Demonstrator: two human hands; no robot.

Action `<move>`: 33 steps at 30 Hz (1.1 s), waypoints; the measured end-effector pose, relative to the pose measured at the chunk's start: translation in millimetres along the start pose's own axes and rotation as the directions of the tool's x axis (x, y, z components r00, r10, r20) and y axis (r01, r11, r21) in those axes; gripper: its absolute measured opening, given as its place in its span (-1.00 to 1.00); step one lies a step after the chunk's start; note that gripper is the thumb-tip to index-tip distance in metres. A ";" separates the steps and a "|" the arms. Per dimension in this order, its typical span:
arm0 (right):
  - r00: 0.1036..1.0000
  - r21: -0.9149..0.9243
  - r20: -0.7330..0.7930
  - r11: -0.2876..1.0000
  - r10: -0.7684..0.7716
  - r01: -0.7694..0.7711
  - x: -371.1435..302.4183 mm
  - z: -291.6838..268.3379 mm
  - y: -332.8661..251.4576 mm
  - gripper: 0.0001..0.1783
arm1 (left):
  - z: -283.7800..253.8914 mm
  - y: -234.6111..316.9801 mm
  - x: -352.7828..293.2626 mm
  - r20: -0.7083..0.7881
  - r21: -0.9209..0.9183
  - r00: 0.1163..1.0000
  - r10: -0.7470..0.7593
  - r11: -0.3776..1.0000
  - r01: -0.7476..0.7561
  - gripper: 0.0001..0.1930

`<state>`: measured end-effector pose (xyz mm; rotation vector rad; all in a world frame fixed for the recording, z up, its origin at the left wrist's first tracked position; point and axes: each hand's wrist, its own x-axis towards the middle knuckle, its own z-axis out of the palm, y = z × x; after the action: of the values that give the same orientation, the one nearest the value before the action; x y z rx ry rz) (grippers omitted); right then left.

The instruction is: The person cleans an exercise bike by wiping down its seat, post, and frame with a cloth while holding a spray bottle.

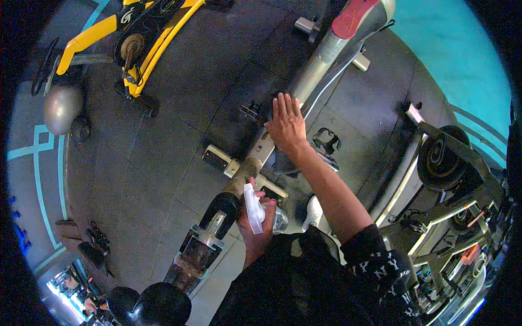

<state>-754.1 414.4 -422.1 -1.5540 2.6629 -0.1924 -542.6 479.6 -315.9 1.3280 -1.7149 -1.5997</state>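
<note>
My left hand [259,220] is closed around a clear spray bottle [279,220] with a white trigger head [253,209]. It is beside the lower part of a long grey beam [263,146] on an exercise bike. Farther up, my right hand [287,124] lies flat on that beam, fingers stretched out and pointing away from me. Whatever is under the palm is hidden. Pedals [328,140] stick out on both sides of the beam near this hand. A red and silver front housing [350,22] tops the bike's far end.
The bike's black seat [157,304] is at lower left, and its cream foot bar [220,158] crosses the beam. A yellow exercise bike [160,49] stands at upper left. Another machine with a dark flywheel [446,157] is on the right. Dark floor tiles [157,179] lie between.
</note>
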 end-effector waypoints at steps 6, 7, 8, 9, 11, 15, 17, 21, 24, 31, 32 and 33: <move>0.996 0.057 -0.083 0.998 -0.033 0.037 -40.5 10.8 -14.5 -0.22 | 3.2 12.4 -3.2 0.017 -0.131 0.988 -0.153 0.979 0.154 -0.46; 0.999 -0.016 -0.029 0.999 -0.033 0.032 -47.4 7.7 -22.6 -0.19 | 2.1 9.7 -4.2 0.012 -0.131 0.988 -0.151 0.980 0.152 -0.46; 0.999 -0.013 -0.031 0.999 -0.038 0.037 -54.1 3.9 -25.6 -0.19 | 0.9 2.7 -5.3 0.025 -0.200 0.986 -0.163 0.966 0.165 -0.39; 0.998 0.038 -0.034 0.998 -0.047 0.049 -60.5 2.6 -24.3 -0.18 | 1.0 -0.1 -4.5 0.046 -0.268 0.984 -0.173 0.947 0.179 -0.33; 0.996 0.095 -0.038 0.992 -0.079 0.082 -63.4 2.3 -15.8 -0.17 | 1.4 0.2 -4.7 0.042 -0.287 0.984 -0.175 0.941 0.179 -0.29; 0.994 0.060 -0.055 0.994 0.090 -0.087 -43.2 0.6 13.3 -0.15 | 6.3 5.2 -4.9 0.032 -0.309 0.989 -0.143 0.940 0.146 -0.25; 0.992 0.128 -0.057 0.986 0.113 -0.105 -38.7 2.6 9.4 -0.15 | 1.1 3.0 -3.8 0.038 -0.238 0.989 -0.142 0.960 0.147 -0.24; 0.983 0.197 -0.009 0.964 0.182 -0.177 -40.3 6.0 -2.9 -0.14 | 2.7 6.4 -5.7 0.032 -0.213 0.987 -0.160 0.963 0.164 -0.25; 0.982 0.183 0.051 0.965 0.183 -0.190 -45.8 7.5 -8.1 -0.08 | 4.9 5.1 -8.2 0.036 -0.314 0.983 -0.179 0.932 0.181 -0.25; 0.944 0.444 0.032 0.841 0.329 -0.309 -25.3 7.4 -9.5 -0.06 | -0.9 8.9 -7.9 0.004 -0.137 0.993 -0.120 0.983 0.120 -0.53; 0.943 0.445 0.034 0.840 0.331 -0.311 -27.4 6.9 -11.3 -0.06 | -2.5 8.1 -8.2 0.016 -0.141 0.995 -0.101 0.985 0.103 -0.61; 0.945 0.441 0.014 0.846 0.326 -0.299 -29.5 8.3 -12.0 -0.09 | -2.8 8.2 -8.0 0.026 -0.147 0.996 -0.082 0.986 0.085 -0.69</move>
<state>-728.3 433.5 -429.3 -0.9779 2.6168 -0.7717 -539.5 483.9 -305.4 1.3305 -1.5370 -1.7552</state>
